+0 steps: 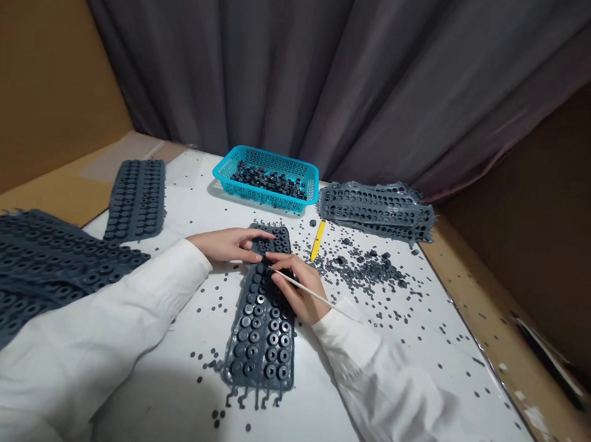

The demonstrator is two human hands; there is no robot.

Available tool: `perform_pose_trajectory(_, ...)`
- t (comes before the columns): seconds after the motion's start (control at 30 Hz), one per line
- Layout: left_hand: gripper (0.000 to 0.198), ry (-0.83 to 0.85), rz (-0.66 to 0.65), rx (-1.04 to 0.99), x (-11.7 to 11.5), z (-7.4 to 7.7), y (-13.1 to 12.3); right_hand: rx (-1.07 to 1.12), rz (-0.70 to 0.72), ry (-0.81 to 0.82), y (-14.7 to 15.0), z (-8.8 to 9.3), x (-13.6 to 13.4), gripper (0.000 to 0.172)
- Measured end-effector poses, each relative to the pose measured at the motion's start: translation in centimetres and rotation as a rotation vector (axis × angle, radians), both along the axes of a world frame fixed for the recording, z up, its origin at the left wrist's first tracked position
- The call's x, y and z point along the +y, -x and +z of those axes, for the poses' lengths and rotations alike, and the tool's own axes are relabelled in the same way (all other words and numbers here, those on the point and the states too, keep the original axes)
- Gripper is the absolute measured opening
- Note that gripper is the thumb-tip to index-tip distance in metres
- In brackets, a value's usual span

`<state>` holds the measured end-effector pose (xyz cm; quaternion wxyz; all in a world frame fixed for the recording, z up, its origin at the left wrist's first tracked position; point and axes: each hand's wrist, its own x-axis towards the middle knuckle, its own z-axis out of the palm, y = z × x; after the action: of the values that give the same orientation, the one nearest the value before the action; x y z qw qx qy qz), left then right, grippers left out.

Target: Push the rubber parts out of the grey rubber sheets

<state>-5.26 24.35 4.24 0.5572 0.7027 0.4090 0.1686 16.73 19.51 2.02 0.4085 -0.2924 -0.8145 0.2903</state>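
Left hand (231, 244) is pressing, fingers spread, on the rubber ring sheet (264, 326) lying mid white table (441, 370); right hand (296, 291) is pinching a thin white stick (315, 295) over it (poking rings out, likely); tip needs centring next.

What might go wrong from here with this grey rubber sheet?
The thin white stick in the right hand might poke the fingers of the left hand, which press the grey moulded rubber sheet beside its tip. Small dark rubber bits scattered over the white table could roll off its edge.
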Motion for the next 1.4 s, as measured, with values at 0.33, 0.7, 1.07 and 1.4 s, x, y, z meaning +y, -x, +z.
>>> perform_pose_trajectory(0.33,0.062,-0.073,0.277,-0.102,-4.5,-2.0,-1.1,0.034,0.047,0.096,-0.1,-0.6,-0.7,0.007)
perform_pose_trajectory(0.7,0.036,-0.25,0.494,-0.171,-5.9,-3.7,-2.4,0.052,0.069,0.127,-0.2,-0.8,-0.4,0.011)
perform_pose_trajectory(1.07,0.032,-0.258,0.506,-0.173,-5.9,-3.6,-2.4,0.01,0.092,0.022,-0.1,-0.5,-0.5,0.008)
perform_pose_trajectory(1.4,0.033,-0.218,0.489,-0.171,-6.0,-3.2,-2.7,-0.115,-0.063,-0.243,-0.1,-1.7,0.7,0.017)
